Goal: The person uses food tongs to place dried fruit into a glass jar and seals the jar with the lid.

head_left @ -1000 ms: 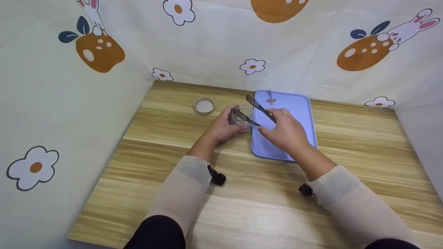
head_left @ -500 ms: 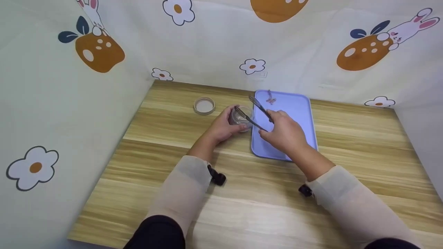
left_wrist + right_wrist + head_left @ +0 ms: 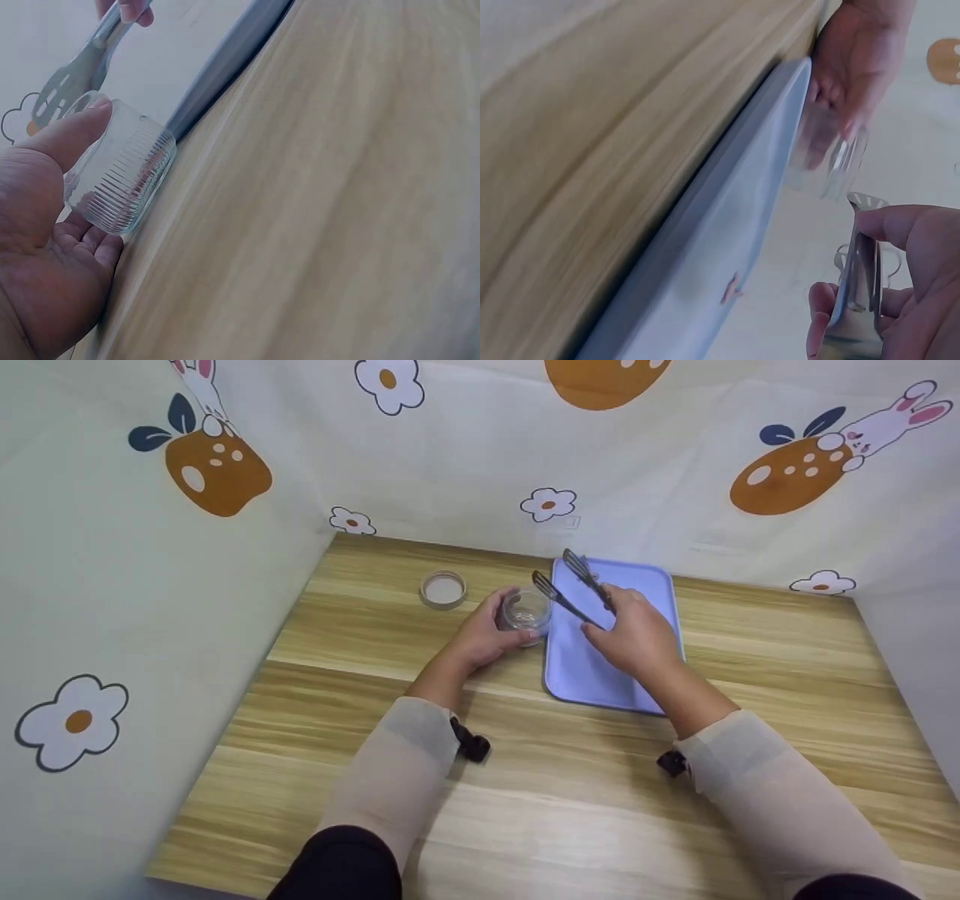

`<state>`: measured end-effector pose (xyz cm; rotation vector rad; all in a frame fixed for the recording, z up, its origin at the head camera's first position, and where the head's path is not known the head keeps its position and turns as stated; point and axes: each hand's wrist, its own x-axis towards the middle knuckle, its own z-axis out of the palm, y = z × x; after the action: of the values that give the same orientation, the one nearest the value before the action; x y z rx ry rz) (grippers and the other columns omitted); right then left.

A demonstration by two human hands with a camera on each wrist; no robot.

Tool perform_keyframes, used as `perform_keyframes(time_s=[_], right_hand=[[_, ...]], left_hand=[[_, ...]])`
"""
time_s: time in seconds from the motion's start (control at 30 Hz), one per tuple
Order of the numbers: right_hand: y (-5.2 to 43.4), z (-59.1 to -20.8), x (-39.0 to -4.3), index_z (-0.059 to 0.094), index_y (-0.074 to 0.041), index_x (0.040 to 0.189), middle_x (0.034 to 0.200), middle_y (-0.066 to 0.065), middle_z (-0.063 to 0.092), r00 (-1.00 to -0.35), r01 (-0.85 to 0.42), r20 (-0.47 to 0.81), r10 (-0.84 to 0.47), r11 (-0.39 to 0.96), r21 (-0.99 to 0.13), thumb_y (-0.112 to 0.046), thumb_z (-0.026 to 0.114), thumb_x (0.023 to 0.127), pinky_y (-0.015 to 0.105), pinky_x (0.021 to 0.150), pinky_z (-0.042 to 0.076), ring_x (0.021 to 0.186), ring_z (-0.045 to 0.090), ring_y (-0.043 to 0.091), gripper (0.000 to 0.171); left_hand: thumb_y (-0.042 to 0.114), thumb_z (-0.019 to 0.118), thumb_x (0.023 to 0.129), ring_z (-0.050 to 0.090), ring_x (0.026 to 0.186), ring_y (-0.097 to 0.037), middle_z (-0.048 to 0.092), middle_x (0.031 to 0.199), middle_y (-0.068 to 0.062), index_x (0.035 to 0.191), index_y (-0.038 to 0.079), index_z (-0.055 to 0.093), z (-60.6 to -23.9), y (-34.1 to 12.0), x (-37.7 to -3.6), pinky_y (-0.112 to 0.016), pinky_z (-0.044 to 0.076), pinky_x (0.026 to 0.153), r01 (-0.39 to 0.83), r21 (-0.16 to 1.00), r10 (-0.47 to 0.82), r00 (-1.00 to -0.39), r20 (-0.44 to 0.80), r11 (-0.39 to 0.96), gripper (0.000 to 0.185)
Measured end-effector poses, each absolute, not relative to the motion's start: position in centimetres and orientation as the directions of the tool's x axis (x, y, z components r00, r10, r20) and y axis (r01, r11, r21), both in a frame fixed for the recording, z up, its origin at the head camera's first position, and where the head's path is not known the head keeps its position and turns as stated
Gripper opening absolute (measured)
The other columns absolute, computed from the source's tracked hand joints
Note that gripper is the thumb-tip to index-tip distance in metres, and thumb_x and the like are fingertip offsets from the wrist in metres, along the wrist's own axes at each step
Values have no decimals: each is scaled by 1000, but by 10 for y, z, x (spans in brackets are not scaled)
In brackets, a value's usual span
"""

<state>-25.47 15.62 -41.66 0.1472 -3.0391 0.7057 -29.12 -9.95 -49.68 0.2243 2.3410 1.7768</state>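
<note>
Right now, as it stands —
Left hand (image 3: 480,636): fingers wrapped round a ribbed glass jar (image 3: 525,613) standing on the tabletop (image 3: 570,795).
Right hand (image 3: 636,636): gripping metal tongs (image 3: 571,589), their slotted tips apart and raised just beside the jar's mouth.
Tray (image 3: 654,585): lilac, under the right hand, touching the jar.
Lid (image 3: 442,589): beyond the left hand, apart.
</note>
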Motion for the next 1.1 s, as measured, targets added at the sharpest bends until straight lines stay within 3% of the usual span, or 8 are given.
perform_keyframes(time_s=[0.4,0.67,1.1], right_hand=[[191,-428,-283,44,0,160,153,28,55,-999,18,-39,3,919,-393,-36,71,98,64,116,45,134,57,42,76],[205,-435,-293,53,0,151,142,26,64,-996,61,-85,32,928,-368,-32,68,98,64,105,50,114,61,40,63],[213,-439,-307,50,1,153,138,29,64,-992,90,-115,55,939,-331,-29,61,104,65,106,51,113,62,44,59]], left_hand=[[29,94,84,41,157,-25,46,167,-4,163,25,42,-498,-101,-292,-40,28,134,5,964,248,-967,-63,266,94],[31,93,85,37,160,-26,44,169,-4,163,27,40,-497,-100,-292,-42,26,135,-9,957,244,-966,-83,291,95],[37,94,83,36,161,-27,43,171,-3,163,32,41,-494,-101,-290,-44,25,136,-32,948,231,-967,-109,317,96]])
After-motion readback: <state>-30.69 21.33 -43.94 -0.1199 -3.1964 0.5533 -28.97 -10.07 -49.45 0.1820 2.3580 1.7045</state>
